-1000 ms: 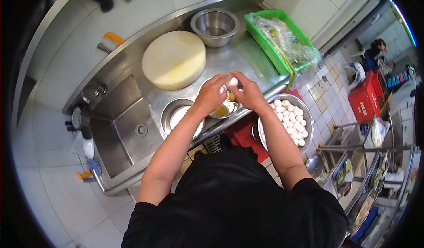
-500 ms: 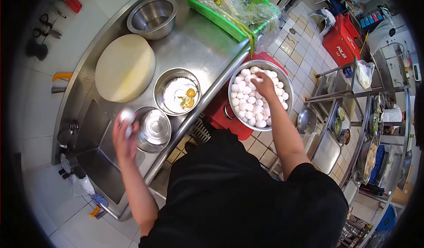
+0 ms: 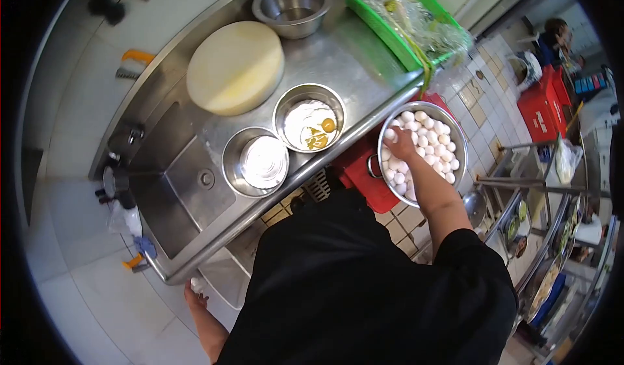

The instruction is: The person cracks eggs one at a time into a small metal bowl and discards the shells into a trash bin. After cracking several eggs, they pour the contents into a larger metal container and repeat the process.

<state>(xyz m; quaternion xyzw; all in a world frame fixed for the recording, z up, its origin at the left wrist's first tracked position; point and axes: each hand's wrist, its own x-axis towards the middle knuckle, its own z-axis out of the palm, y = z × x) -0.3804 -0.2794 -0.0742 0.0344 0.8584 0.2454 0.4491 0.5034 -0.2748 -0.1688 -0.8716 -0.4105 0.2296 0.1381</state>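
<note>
My left hand (image 3: 195, 295) is low beside the sink counter's front corner, closed round white eggshell (image 3: 196, 283). My right hand (image 3: 402, 146) reaches into a large metal bowl (image 3: 463, 145) full of white eggs (image 3: 426, 137), its fingers closed on an egg (image 3: 390, 134) at the left side. On the counter, a steel pot (image 3: 279, 119) holds cracked eggs, with a yolk (image 3: 328, 125) and a broken one visible. Touching it stands a second steel pot (image 3: 229, 163) with a shiny round metal piece inside.
A thick round chopping board (image 3: 235, 67), a steel bowl (image 3: 292, 7) and a green basket (image 3: 390, 30) of bagged greens sit on the steel counter. The sink (image 3: 188, 170) is at the left. Metal shelving (image 3: 513, 183) stands at right; a person (image 3: 556, 40) sits far back.
My left hand has moved from above the counter down past its front edge, keeping the eggshell. My right hand has shifted to the egg bowl's left side and closed on an egg. The view has turned.
</note>
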